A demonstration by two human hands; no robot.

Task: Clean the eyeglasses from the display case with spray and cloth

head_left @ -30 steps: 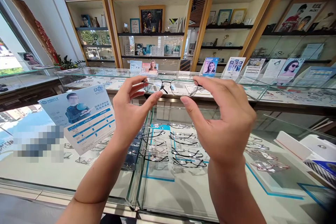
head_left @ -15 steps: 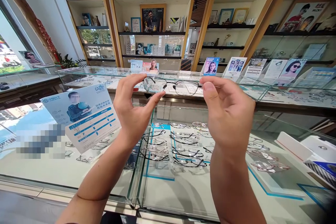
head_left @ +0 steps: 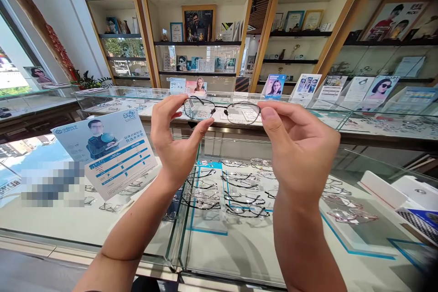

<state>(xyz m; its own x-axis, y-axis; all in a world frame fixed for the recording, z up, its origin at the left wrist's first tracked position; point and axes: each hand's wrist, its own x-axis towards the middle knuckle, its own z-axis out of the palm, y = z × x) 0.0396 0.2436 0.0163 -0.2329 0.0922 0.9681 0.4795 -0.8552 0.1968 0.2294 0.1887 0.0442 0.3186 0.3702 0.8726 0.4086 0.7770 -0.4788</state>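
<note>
A pair of thin dark-rimmed eyeglasses (head_left: pixel 243 113) with clear lenses is held up in front of me, above the glass counter. My left hand (head_left: pixel 176 143) has its fingers at the outer end of the left rim, with the thumb below, near the left lens's lower edge. At the other end, my right hand (head_left: pixel 297 146) pinches the right outer corner between thumb and index finger. The bridge and dark nose pads show between the two hands. The temples are mostly hidden.
Below lies a glass display case with several rows of eyeglasses (head_left: pixel 248 210). A slanted blue-and-white sign (head_left: pixel 106 153) stands on the left. An open white box (head_left: pixel 410 191) sits at the right. Across the back runs another glass counter with upright cards (head_left: pixel 273 86), before wooden shelves (head_left: pixel 198 43).
The eyeglasses have tilted slightly and shifted a little to the left. My right hand's wrist has turned a bit outward, and both hands keep their hold.
</note>
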